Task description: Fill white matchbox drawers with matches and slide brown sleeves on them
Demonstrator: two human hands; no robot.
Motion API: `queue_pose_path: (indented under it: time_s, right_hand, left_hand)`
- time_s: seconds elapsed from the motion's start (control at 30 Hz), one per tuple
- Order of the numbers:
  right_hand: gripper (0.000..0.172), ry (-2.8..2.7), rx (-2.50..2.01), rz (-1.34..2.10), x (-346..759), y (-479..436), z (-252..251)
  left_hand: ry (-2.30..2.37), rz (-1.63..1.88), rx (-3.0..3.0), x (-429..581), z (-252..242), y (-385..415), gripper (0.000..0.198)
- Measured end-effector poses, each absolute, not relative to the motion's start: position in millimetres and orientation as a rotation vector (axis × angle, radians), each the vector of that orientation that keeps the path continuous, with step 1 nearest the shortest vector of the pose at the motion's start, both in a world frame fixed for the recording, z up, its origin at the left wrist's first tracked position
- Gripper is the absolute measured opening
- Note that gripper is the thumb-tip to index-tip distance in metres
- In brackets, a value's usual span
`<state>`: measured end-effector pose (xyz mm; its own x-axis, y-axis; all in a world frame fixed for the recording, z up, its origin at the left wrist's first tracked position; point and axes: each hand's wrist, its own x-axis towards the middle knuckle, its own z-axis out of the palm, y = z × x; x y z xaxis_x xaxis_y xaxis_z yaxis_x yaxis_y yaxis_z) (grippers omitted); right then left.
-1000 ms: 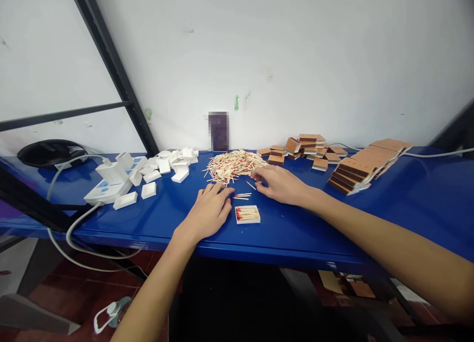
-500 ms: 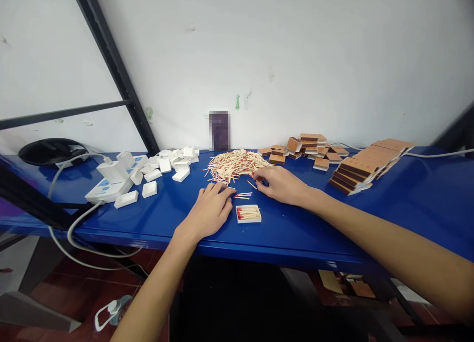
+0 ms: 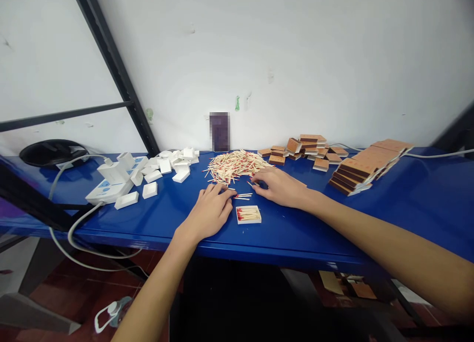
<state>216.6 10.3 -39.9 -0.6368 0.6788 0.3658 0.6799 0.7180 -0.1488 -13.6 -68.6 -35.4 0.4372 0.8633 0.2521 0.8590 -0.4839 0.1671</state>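
Note:
My left hand (image 3: 212, 209) rests on the blue table with its fingers stretched forward. Its fingertips lie at the red-tipped ends of several loose matches (image 3: 243, 196). My right hand (image 3: 278, 185) is curled at the front right of a big heap of matches (image 3: 239, 163), its thumb and index finger closing around a single match (image 3: 250, 183); part of that match is hidden by the fingers. Between the hands and closer to me sits a white matchbox tray (image 3: 249, 222), part filled with matches, their red heads to the left.
White empty trays (image 3: 150, 190) lie in a pile at left, beside a white power strip (image 3: 105, 191) with cables. Brown matchbox sleeves (image 3: 278, 160) are scattered at the back right, and stacked matchboxes (image 3: 357, 169) stand farther right. A black metal post (image 3: 122, 75) rises at left.
My right hand has shifted slightly left, bringing its thumb and index finger over the single match. My left hand has hardly moved.

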Motion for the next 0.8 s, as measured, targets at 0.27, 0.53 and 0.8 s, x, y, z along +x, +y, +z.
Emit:
queue_pose_path:
  time_s: [0.27,0.53,0.8]
  right_hand:
    - [0.024,-2.582,-0.813,0.068,213,7,-42]
    - [0.024,-2.587,-0.735,0.205,211,-2,-40]
    - [0.03,-2.555,-0.67,0.245,210,-4,-40]
  left_hand:
    - [1.57,0.487,2.645,-15,-37,-68,0.037]
    - [1.586,0.481,2.64,-12,-34,-69,0.023]
    - [1.576,0.479,2.641,-12,-33,-69,0.019]
